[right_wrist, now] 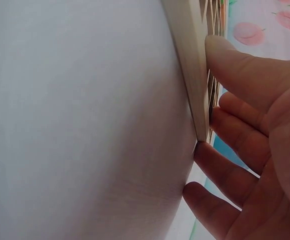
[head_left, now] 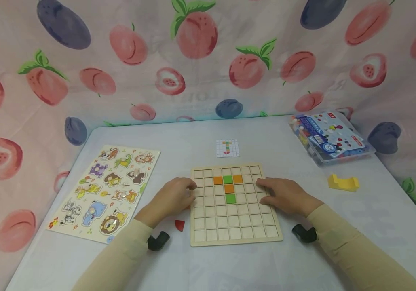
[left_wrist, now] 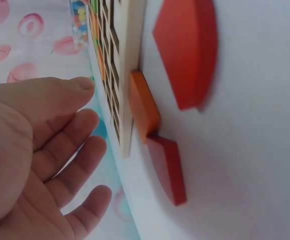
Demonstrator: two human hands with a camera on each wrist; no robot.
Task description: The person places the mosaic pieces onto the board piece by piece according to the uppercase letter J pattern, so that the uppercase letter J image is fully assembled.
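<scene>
A wooden grid board (head_left: 237, 222) lies in front of me. Five squares sit in its cells in a T: orange ones, such as the lower orange tile (head_left: 229, 188), and green ones, such as the bottom green tile (head_left: 231, 198). My left hand (head_left: 171, 198) is at the board's left edge, fingers loosely bent and holding nothing. Below it, the left wrist view shows a loose orange tile (left_wrist: 144, 105) against the frame, a dark red piece (left_wrist: 167, 167) touching it, and a curved red piece (left_wrist: 187, 55). My right hand (head_left: 286, 195) rests its fingertips on the board's right edge.
Behind the board is a small pattern card (head_left: 227, 148) with a coloured figure on a grid. An animal puzzle board (head_left: 111, 190) lies at left. At right are a clear plastic box (head_left: 333, 135) of colourful pieces and a yellow block (head_left: 343, 183).
</scene>
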